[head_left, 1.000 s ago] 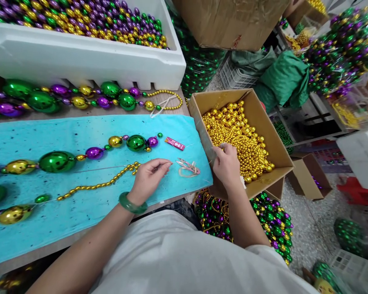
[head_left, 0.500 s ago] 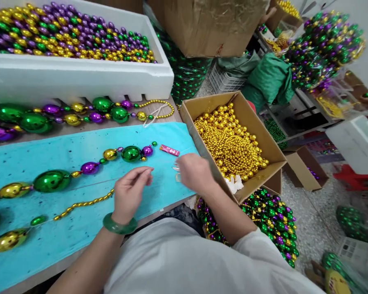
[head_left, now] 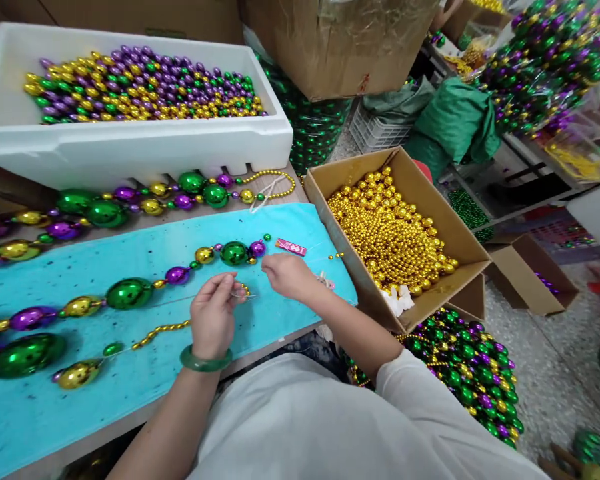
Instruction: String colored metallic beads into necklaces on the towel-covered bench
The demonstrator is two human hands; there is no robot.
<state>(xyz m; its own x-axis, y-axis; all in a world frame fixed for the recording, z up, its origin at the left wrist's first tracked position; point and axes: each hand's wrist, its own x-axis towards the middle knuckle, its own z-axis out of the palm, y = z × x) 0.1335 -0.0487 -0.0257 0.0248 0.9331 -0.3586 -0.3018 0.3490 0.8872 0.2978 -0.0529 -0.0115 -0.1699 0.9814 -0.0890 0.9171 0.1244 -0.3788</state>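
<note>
My left hand [head_left: 213,317], with a green bangle at the wrist, pinches a thin string of small gold beads [head_left: 163,331]; a short gold end pokes out past its fingertips. That string joins a green bead [head_left: 113,349] and a large gold bead [head_left: 80,374] on the blue cloth [head_left: 280,313]. Close by on the right, my right hand [head_left: 287,275] is closed at the fingertips, and what it grips is too small to make out. Behind both hands lies a strand of large green, purple and gold beads [head_left: 130,293]. A pink wrapper [head_left: 291,247] rests near its end.
A white foam box [head_left: 145,150] of loose beads stands at the back left. On the right is a cardboard box [head_left: 440,273] of gold bead strings. Another finished-looking bead strand [head_left: 105,212] lies along the foam box. More beads [head_left: 475,373] are heaped below the table.
My right hand has moved left, away from the cardboard box, and closer to my left hand. The gold bead end now shows at my left fingertips. The whole view has shifted slightly.
</note>
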